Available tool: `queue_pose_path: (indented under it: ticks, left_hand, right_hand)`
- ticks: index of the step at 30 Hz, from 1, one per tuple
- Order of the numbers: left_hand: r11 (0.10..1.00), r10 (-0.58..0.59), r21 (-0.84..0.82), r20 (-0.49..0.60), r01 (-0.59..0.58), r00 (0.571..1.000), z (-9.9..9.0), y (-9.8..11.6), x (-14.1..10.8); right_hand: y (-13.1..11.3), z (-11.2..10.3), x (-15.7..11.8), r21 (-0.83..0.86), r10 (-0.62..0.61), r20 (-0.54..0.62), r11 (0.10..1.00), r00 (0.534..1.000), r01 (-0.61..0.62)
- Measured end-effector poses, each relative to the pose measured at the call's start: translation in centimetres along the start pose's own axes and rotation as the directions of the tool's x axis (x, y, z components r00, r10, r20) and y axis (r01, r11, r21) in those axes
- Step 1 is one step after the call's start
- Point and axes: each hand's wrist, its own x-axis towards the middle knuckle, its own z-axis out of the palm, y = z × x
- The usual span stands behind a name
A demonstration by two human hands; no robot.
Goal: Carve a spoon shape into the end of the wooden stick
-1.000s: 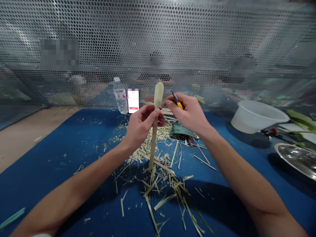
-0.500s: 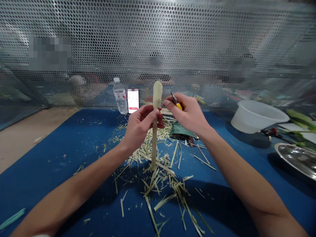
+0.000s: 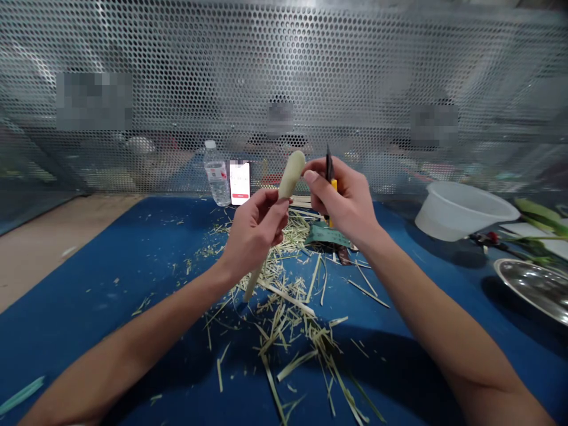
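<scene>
Pinched in my left hand (image 3: 260,228) is a pale green stalk with a thick rounded top (image 3: 293,171). The stalk leans to the right, and its thin lower end slants down to the left over the shavings. My right hand (image 3: 341,192) is closed around a yellow utility knife (image 3: 333,186), its dark blade pointing up. The right thumb and forefinger are at the right side of the stalk's rounded top; whether they pinch anything there is too small to tell. Pale strips and shavings (image 3: 284,302) lie scattered beneath both hands.
A water bottle (image 3: 216,174) and a lit phone (image 3: 240,182) stand at the back, before a perforated metal screen (image 3: 199,71). A green packet (image 3: 327,235) lies behind the shavings. To the right are a white plastic tub (image 3: 465,207), a steel dish (image 3: 535,287) and green leaves (image 3: 539,213).
The stalk has tilted, its top to the right and its lower end to the left. My right hand has turned the knife more upright and moved slightly right.
</scene>
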Motion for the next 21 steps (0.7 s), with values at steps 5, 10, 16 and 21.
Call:
queue_pose_path:
  ticks: [5, 10, 16, 21]
  left_hand:
    - [0.958, 0.162, 0.241, -0.011, -0.155, 0.987, 0.00, -0.29, -0.31]
    - [0.900, 0.226, 0.390, -0.039, -0.194, 0.973, -0.30, -0.02, -0.37]
    - [0.814, 0.298, 0.531, -0.038, -0.233, 0.954, -0.50, -0.16, -0.43]
    - [0.734, 0.357, 0.618, 0.002, -0.281, 0.934, -0.76, -0.48, -0.33]
  right_hand:
    - [0.18, -0.01, 0.14, 0.051, 0.014, 0.004, 0.999, 1.000, -0.014]
    - [0.16, -0.01, 0.13, 0.044, 0.020, 0.000, 0.999, 1.000, -0.020]
    - [0.14, 0.01, -0.01, 0.085, 0.015, 0.001, 0.996, 1.000, -0.015]
    - [0.18, -0.04, -0.03, 0.077, 0.015, 0.004, 0.997, 1.000, -0.015]
